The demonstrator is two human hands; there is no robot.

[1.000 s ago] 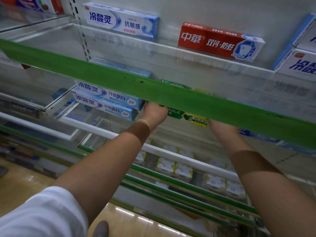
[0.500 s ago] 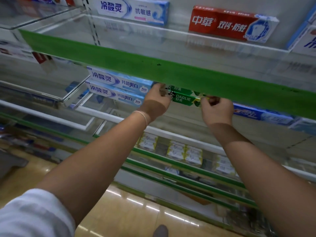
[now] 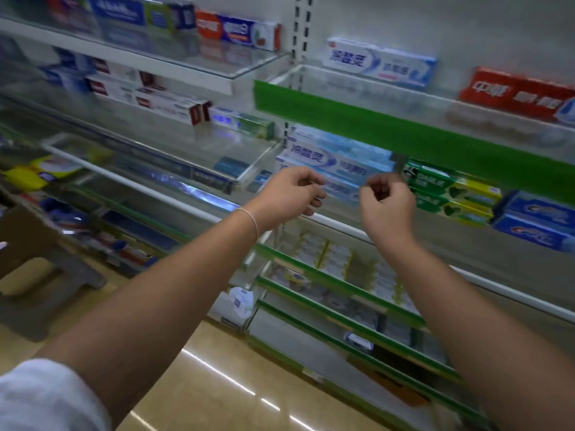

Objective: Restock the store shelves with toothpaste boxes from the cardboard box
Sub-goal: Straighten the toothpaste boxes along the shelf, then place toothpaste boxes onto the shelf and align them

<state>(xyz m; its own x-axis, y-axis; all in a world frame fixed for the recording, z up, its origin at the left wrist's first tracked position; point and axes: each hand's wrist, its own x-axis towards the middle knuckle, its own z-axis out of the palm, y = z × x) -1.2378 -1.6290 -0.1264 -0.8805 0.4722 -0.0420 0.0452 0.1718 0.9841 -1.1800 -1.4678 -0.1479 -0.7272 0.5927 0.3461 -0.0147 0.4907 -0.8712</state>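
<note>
Both hands are drawing back from under the green-edged shelf (image 3: 404, 132): the left hand (image 3: 287, 194) and right hand (image 3: 385, 200) are now hanging empty in front of it, fingers loosely curled. The green Darlie boxes (image 3: 451, 191) they were gripping are now sitting stacked on the shelf, untouched.
</note>
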